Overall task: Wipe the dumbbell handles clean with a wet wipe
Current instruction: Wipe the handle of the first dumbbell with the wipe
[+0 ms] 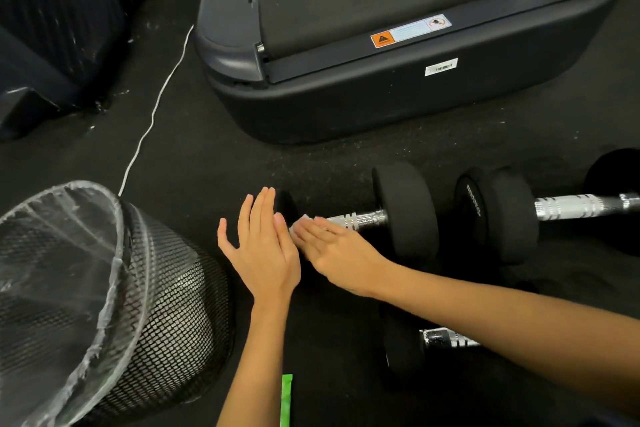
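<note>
**Floor layout around the treadmill**

The treadmill (398, 45) stood at the back. In front of it lay a dumbbell (374, 218), with a second dumbbell (540, 208) to its right and a third (426, 340) nearer the camera. The mesh bin (145, 305) sat front-left of the treadmill, a cable (152, 114) running behind it, perhaps from under the bin.

Right hand (337, 253) presses wet wipe (300, 222) on dumbbell handle (360, 218)

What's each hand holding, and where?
Right hand presses a wipe onto the dumbbell handle near its left end; fingers straight. Left hand holds nothing.
</note>
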Available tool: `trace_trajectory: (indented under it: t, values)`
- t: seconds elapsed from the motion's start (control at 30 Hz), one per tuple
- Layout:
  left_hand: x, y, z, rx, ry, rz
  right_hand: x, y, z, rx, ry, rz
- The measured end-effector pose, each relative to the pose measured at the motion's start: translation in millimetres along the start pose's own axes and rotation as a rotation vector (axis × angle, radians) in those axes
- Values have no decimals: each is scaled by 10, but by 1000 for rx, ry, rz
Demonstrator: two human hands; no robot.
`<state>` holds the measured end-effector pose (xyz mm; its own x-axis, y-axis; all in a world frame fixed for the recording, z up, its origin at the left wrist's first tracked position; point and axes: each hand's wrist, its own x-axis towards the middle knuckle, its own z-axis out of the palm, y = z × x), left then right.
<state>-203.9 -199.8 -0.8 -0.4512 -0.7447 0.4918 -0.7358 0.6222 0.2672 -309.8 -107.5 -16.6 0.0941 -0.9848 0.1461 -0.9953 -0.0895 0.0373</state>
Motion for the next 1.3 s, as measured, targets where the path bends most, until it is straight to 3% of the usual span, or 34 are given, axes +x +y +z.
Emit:
trace_trajectory:
  t: [0.27, 0.73, 0.9, 1.1, 1.2, 1.3]
  values:
    - [-5, -5, 0, 6, 4, -3, -90, 132, -74, 24, -131, -25]
    - [-20, -6, 25, 19, 7, -22, -16, 50, -142, 28, -118, 2]
    - [-4, 12, 33, 29, -1, -52, 279, 140, -230, 383, -163, 246]
    - [0, 19, 28, 10, 6, -63, 451, 229, -308, 639, -155, 477]
    - [-11, 16, 27, 7, 3, -60, 425, 209, -311, 670, -146, 515]
    - [-35, 20, 23, 2, 14, -63, 306, 150, -268, 546, -151, 424]
